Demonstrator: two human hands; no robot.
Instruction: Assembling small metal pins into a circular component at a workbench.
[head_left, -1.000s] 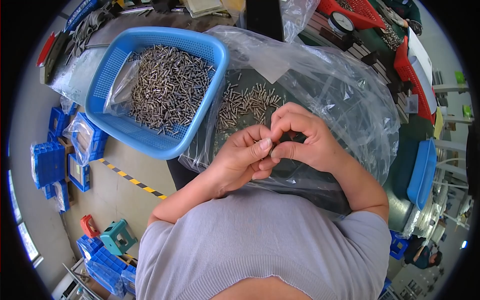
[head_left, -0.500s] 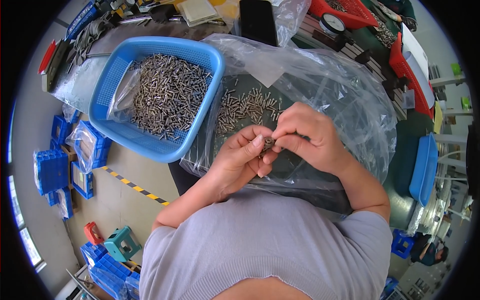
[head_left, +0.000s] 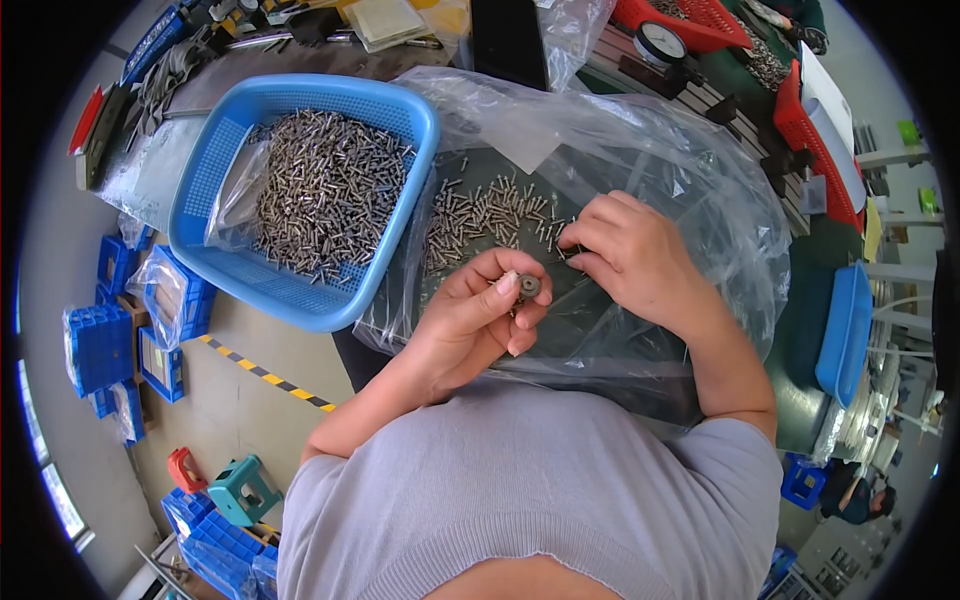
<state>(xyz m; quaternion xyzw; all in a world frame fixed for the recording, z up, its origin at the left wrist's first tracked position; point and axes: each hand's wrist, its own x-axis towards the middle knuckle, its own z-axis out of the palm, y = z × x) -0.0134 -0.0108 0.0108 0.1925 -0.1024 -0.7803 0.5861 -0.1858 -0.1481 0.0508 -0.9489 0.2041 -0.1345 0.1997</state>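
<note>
Landmark: blue perforated plastic basket (head_left: 300, 312), holding a heap of slim silvery-brown metal pins (head_left: 330, 195) with a clear plastic bag (head_left: 238, 200) along its left inner side. It stands on the dark green surface (head_left: 800, 350).

Right of the basket, just beside its wall: a scattered batch of loose metal pins (head_left: 478, 215). Farther right of the basket, a large crumpled clear plastic sheet (head_left: 690, 200).

Left hand (head_left: 470, 310): below and right of the basket, palm turned inward. Thumb and curled fingers grip a small round grey metal piece with a central hole, hole facing up. Whether a pin sits in that hole is too small to tell.

Right hand (head_left: 635, 258): farther right of the basket, at the near right edge of the loose batch. Thumb and forefinger nearly meet, gap narrow; cannot tell whether a pin is between them.

Step in hand, as I judge it: handling pins singly at the batch while the round piece is kept ready. The next move seems to call for a light fingertip pinch on one pin, the left grip steady.
</note>
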